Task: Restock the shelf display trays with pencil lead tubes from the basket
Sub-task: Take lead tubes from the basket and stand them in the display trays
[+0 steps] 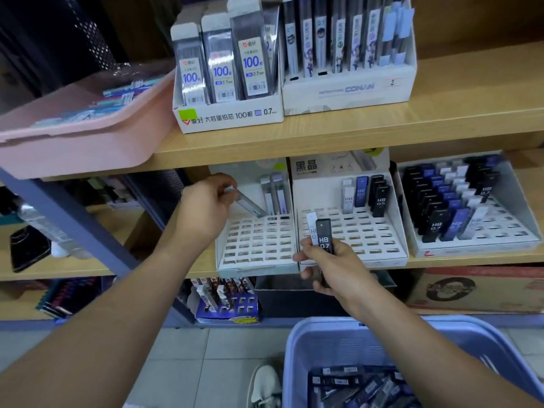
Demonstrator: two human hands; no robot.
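Wooden shelving [323, 150] above a tiled floor [188, 363]
Carries on the upper board [456, 113] a pink tub [73, 139], a white carton [232, 117] of 100-lead packs and a Conan box [347, 91]; holds on the middle board [477, 262] three white slotted trays [365, 242] side by side; down on the floor, a lavender basket [368, 323].

Stationery shop: stocked shelf [323, 142] display trays [256, 240]
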